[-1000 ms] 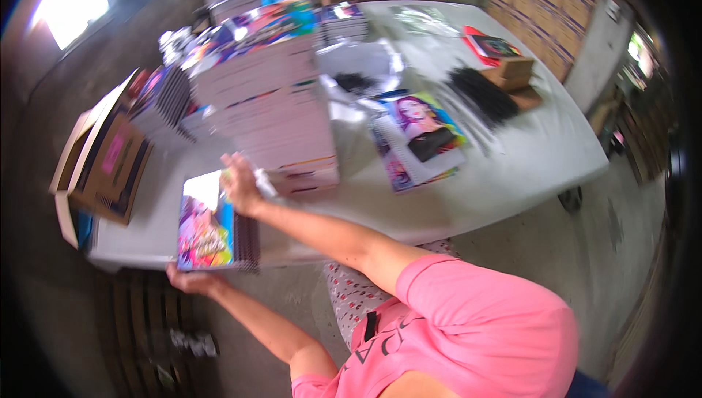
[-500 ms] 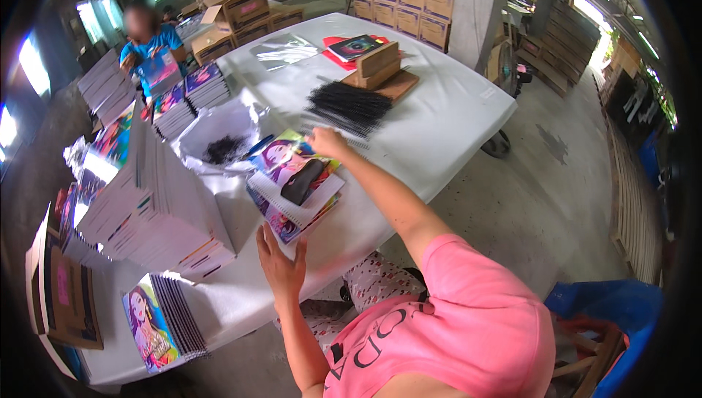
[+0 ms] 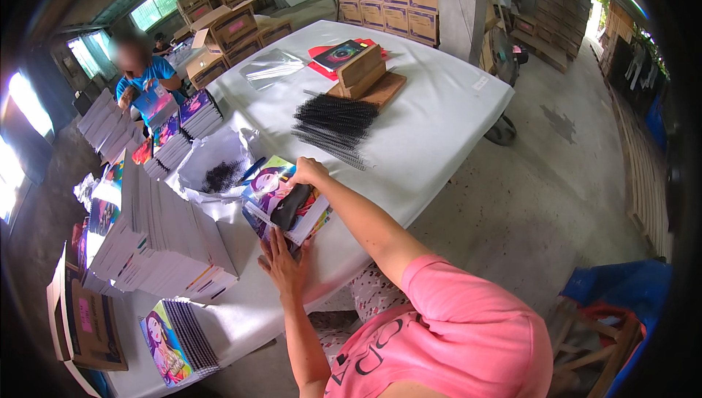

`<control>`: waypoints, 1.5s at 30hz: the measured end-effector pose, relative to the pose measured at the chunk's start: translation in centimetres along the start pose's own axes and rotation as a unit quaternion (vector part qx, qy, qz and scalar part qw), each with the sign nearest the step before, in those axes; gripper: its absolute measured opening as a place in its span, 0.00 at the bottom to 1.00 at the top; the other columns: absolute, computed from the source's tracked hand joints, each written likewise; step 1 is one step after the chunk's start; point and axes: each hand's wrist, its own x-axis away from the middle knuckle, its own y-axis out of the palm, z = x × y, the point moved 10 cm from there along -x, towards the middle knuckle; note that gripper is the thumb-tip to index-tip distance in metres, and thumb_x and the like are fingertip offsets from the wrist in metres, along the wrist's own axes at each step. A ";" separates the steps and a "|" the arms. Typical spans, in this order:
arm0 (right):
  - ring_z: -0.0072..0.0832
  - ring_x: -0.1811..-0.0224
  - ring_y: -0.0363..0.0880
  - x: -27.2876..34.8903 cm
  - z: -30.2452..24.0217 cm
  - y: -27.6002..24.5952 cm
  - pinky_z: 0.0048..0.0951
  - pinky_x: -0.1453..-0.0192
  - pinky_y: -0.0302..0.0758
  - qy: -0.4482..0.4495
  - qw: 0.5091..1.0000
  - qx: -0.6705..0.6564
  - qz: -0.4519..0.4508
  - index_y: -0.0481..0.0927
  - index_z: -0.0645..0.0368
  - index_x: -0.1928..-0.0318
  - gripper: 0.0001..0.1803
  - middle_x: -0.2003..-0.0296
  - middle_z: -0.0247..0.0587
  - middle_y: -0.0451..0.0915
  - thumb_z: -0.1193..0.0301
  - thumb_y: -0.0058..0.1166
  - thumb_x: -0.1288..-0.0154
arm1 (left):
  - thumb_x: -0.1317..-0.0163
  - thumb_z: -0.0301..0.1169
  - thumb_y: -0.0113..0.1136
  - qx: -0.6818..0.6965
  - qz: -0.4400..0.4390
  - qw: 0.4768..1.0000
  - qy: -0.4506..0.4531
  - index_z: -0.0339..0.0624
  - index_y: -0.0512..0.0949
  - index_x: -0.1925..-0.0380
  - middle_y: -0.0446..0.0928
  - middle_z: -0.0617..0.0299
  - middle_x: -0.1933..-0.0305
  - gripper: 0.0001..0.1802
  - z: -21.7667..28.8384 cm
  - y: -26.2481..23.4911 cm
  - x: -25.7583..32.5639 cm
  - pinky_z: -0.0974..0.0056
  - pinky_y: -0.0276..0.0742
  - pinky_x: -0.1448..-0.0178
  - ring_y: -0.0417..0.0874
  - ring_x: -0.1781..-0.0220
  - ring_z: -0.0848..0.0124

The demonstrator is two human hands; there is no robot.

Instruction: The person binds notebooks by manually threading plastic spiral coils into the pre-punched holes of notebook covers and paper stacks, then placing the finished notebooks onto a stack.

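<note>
Fingers outstretched, my left hand (image 3: 285, 263) is open and rests against the near edge of a small stack of notebook covers and pages. On the stack, a bright cover (image 3: 261, 184) shows a drawn figure, and white punched sheets (image 3: 316, 216) lie beside it. A dark, elongated object (image 3: 291, 206) sits across them; its kind is unclear. My right hand (image 3: 308, 173) is closed at the cover's far right edge; what its fingers pinch is hidden. Beyond it lies a heap of black spiral binding coils (image 3: 333, 124).
A tall stack of page blocks (image 3: 168, 244) stands left, with bound notebooks (image 3: 179, 343) nearer. A white bag (image 3: 191, 167) holds black scraps. A wooden stand (image 3: 362, 76) is at the far side. A person in blue (image 3: 157, 80) handles notebooks across the table.
My left hand has moved up and forward to touch the stack's near edge. My right hand has come away from the coils and in to the cover's edge. The view has shifted slightly.
</note>
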 end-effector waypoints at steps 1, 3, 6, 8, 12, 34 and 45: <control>0.44 0.41 0.70 0.9 -0.5 -0.1 0.43 0.43 0.72 0.002 1.000 0.019 0.011 0.74 0.57 0.47 0.41 0.43 0.49 0.69 0.54 0.71 0.64 | 0.45 0.63 0.48 -0.004 -0.010 1.000 -0.002 0.47 0.55 0.33 0.54 0.59 0.29 0.46 -0.3 0.3 0.1 0.34 0.38 0.33 0.46 0.27 0.52; 0.42 0.46 0.75 1.0 -0.6 -0.9 0.39 0.45 0.73 -0.007 0.999 0.013 0.040 0.76 0.57 0.50 0.38 0.47 0.50 0.74 0.55 0.73 0.65 | 0.45 0.64 0.48 -0.003 -0.017 1.000 -0.001 0.49 0.54 0.33 0.53 0.60 0.29 0.46 -0.1 0.3 -0.2 0.34 0.37 0.33 0.46 0.27 0.52; 0.40 0.50 0.78 0.4 -0.1 -0.8 0.36 0.48 0.75 -0.019 1.000 -0.003 0.009 0.79 0.59 0.54 0.35 0.53 0.49 0.79 0.58 0.73 0.66 | 0.46 0.65 0.48 -0.004 -0.019 1.000 -0.008 0.50 0.54 0.33 0.54 0.61 0.29 0.46 0.3 0.0 -0.2 0.33 0.37 0.33 0.48 0.27 0.53; 0.41 0.49 0.77 -0.6 0.5 0.1 0.35 0.48 0.75 -0.027 0.999 -0.020 -0.021 0.79 0.60 0.54 0.34 0.53 0.49 0.79 0.58 0.73 0.66 | 0.47 0.65 0.48 -0.014 -0.030 0.999 -0.016 0.50 0.54 0.33 0.54 0.61 0.29 0.47 0.6 -0.4 -0.1 0.32 0.37 0.33 0.49 0.28 0.52; 0.42 0.50 0.77 -1.3 -0.2 0.6 0.36 0.48 0.75 -0.068 0.997 -0.038 0.002 0.80 0.60 0.56 0.32 0.54 0.47 0.79 0.59 0.72 0.64 | 0.47 0.66 0.48 -0.016 0.001 1.000 -0.008 0.49 0.54 0.33 0.55 0.60 0.30 0.48 0.2 -0.2 0.2 0.31 0.37 0.34 0.50 0.28 0.52; 0.18 0.67 0.75 11.2 -6.3 -13.4 0.22 0.59 0.71 -0.391 0.801 -0.208 0.404 0.75 0.63 0.61 0.10 0.69 0.35 0.79 0.72 0.59 0.41 | 0.51 0.64 0.56 0.108 0.090 0.990 -0.009 0.49 0.51 0.32 0.52 0.55 0.29 0.52 -0.6 -2.4 0.6 0.34 0.38 0.33 0.47 0.28 0.48; 0.26 0.49 0.74 21.2 -1.4 -1.2 0.26 0.44 0.70 -0.251 0.625 -0.738 -0.024 0.64 0.62 0.42 0.29 0.49 0.40 0.74 0.83 0.58 0.45 | 0.40 0.29 0.60 0.752 0.218 0.612 -0.108 0.37 0.67 0.53 0.76 0.61 0.55 0.18 -3.9 -7.7 6.2 0.66 0.69 0.45 0.76 0.53 0.72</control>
